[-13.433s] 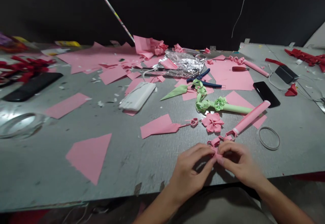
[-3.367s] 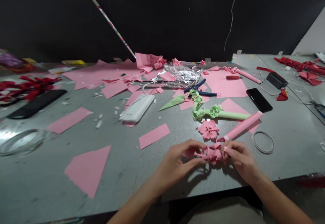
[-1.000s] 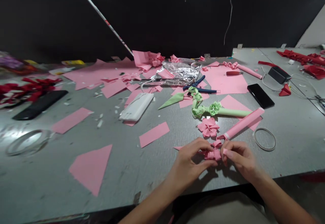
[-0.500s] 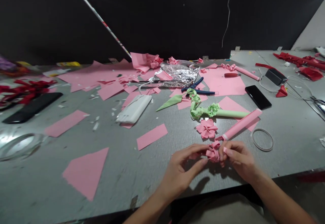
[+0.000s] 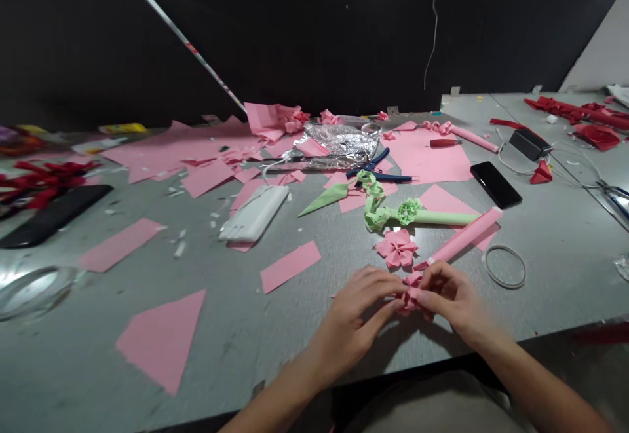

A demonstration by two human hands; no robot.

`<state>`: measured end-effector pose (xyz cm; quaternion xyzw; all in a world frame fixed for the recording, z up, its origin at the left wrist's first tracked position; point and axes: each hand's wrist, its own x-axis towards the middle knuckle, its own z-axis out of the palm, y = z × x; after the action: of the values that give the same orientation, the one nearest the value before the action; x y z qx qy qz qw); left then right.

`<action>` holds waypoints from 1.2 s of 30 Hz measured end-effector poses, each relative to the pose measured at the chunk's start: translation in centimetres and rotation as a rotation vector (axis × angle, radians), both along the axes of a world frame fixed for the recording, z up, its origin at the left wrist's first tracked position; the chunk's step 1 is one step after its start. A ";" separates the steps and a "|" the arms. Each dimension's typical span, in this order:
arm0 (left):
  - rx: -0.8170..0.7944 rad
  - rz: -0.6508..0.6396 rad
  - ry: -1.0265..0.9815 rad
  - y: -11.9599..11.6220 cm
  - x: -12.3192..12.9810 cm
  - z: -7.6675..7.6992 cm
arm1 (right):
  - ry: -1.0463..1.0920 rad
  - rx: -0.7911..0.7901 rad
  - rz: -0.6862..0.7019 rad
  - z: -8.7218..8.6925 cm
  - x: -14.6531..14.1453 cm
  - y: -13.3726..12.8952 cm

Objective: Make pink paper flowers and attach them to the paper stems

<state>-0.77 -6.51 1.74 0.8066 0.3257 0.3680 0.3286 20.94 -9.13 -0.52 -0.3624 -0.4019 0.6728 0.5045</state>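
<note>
Between my two hands, low over the table's front part, is a folded pink paper piece point(image 5: 411, 294) with curled petals. The fingertips of my left hand point(image 5: 361, 308) close on its left side. My right hand point(image 5: 449, 299) pinches the right side with thumb and fingers, and parts of the piece are hidden behind them. Just beyond lies a pink paper flower point(image 5: 397, 248) with a creased centre. A rolled pink paper tube point(image 5: 464, 235) slants away to the right. Behind it rests a green paper stem point(image 5: 442, 218) with a green paper rosette point(image 5: 409, 211).
Blue-handled pliers point(image 5: 376, 169) lie beyond the green pieces. A white power bank point(image 5: 255, 213) and pink paper sheets point(image 5: 164, 338) are on the left. To the right are a black phone point(image 5: 495, 184) and a grey ring point(image 5: 504, 266). A dark wall point(image 5: 314, 33) bounds the back.
My right hand has moved slightly left, its thumb now pressing on the pink piece. My left fingertips have drawn closer around it. The whole view has shifted a little.
</note>
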 end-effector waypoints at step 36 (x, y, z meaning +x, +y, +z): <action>0.317 -0.059 -0.027 -0.6 1.8 -0.6 | 0.013 0.064 0.034 -0.5 -0.2 -0.4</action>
<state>1.01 -7.16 1.17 0.8526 0.2352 0.4157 0.2122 20.76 -9.49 -1.01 -0.3348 -0.4261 0.6703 0.5069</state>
